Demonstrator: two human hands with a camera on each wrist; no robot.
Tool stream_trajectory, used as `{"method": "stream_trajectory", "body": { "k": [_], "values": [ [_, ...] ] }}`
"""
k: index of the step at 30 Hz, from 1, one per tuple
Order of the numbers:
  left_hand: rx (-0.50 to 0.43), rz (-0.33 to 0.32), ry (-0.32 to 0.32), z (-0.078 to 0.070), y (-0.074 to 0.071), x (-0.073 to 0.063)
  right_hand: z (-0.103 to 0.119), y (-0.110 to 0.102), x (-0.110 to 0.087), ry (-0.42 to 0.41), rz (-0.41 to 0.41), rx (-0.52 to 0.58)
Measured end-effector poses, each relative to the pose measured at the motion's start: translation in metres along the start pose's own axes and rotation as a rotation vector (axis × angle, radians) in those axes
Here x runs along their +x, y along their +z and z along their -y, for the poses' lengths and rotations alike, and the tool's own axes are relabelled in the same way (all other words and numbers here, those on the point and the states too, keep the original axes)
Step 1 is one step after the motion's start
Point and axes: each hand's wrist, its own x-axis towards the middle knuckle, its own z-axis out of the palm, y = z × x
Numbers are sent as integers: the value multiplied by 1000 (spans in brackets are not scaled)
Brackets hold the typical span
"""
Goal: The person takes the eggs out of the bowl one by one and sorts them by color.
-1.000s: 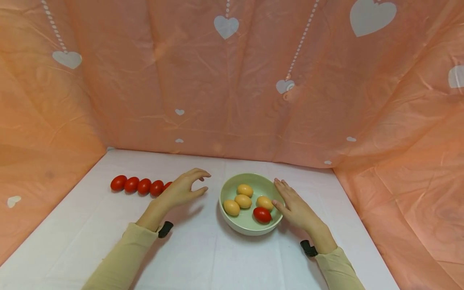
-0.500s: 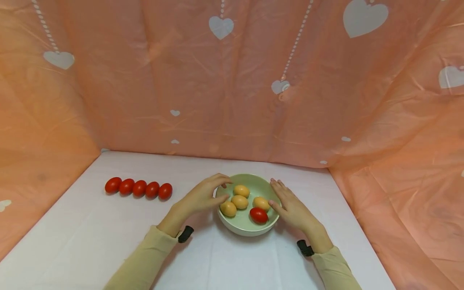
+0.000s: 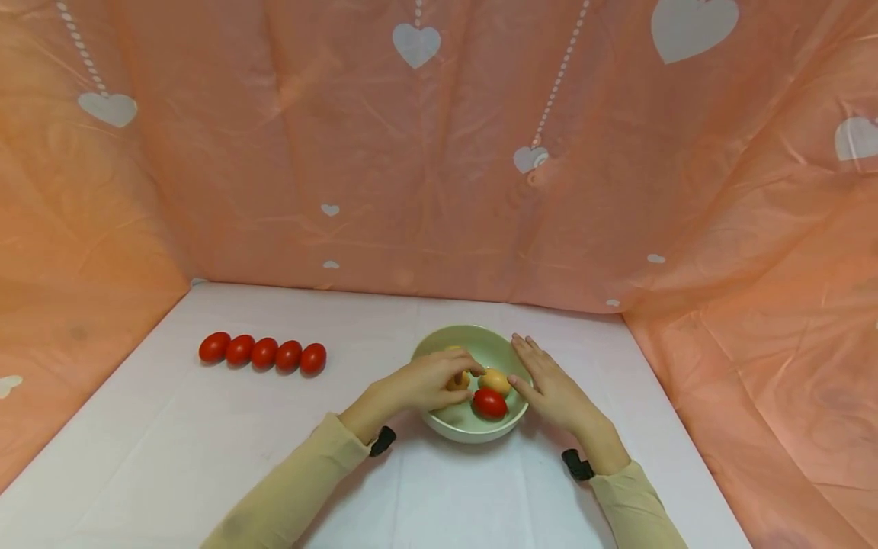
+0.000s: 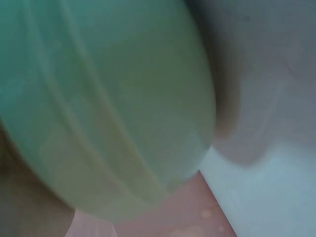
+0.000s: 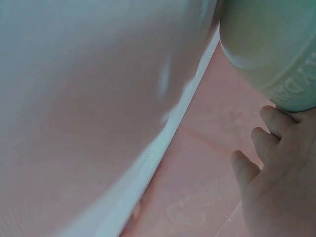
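A pale green bowl (image 3: 473, 436) stands on the white table, its outer side filling much of the left wrist view. My left hand (image 3: 428, 381) reaches over the bowl's left rim, its fingers bent and apart from the thumb. The thumb tip is right beside a red egg-shaped piece (image 3: 490, 403). Behind that piece lies a yellow egg-shaped one (image 3: 495, 381); other yellow ones are partly or wholly hidden under my left hand. My right hand (image 3: 559, 393) rests along the bowl's right side with fairly straight fingers, which the right wrist view shows against the outer wall.
Several red egg-shaped pieces (image 3: 264, 353) lie in a row on the table to the left of the bowl. An orange curtain (image 3: 439, 191) with white hearts encloses the table at the back and both sides.
My left hand has moved right, from beside the row of red pieces to over the inside of the bowl, covering yellow pieces. My right hand has stayed at the bowl's right side.
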Motion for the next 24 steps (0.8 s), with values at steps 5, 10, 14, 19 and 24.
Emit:
{"method": "stream_trajectory", "body": {
  "k": [5, 10, 14, 19, 24],
  "values": [
    [5, 110, -18, -2, 7, 10, 0, -1, 0, -7, 1, 1],
    [71, 165, -14, -4, 12, 17, 0, 0, 0, -7, 8, 1],
    [121, 179, -2, -5, 15, 22, -1, 0, 0, -1, 13, 6],
    [159, 181, -1, -7, 19, 25, -1, 1, 0, 2, 14, 11],
    [173, 168, 1, -10, 21, 27, -1, 1, 0, 3, 16, 9]
  ]
}}
